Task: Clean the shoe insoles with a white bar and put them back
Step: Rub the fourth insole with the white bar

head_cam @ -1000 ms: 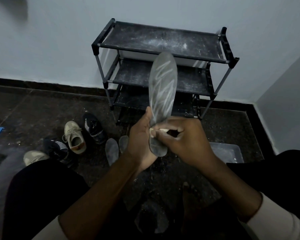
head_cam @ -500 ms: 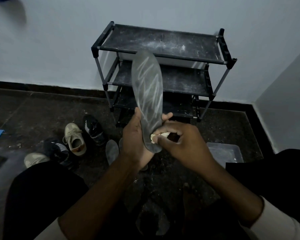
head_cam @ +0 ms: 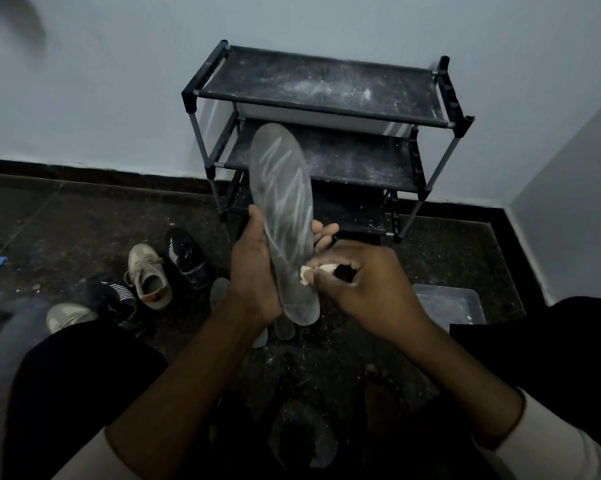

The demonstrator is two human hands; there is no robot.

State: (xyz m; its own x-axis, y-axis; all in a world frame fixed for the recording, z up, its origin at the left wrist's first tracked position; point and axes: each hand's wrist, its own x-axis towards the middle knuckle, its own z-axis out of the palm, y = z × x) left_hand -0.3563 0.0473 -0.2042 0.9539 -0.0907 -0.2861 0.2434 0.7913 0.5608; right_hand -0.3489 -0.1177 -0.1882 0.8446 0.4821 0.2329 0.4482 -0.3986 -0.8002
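Observation:
A grey insole [head_cam: 281, 202] streaked with white marks stands nearly upright in front of me. My left hand [head_cam: 254, 268] grips its lower half from behind, thumb on the left edge, fingertips showing on the right edge. My right hand [head_cam: 358, 282] pinches a small white bar [head_cam: 306, 272] and holds its tip against the insole's lower right part. Two more insoles [head_cam: 220, 289] lie on the dark floor behind my left hand, mostly hidden.
A black three-tier shoe rack [head_cam: 327, 98], dusted white, stands against the wall. A beige sneaker [head_cam: 148, 275], two black sneakers [head_cam: 188, 258] and another beige shoe [head_cam: 67, 315] lie at the left. A clear plastic tub [head_cam: 448, 303] sits on the right. My knees frame the bottom.
The insole has tilted from leaning right to leaning left and sunk a little. My right hand with the bar has slid along the heel part of the insole.

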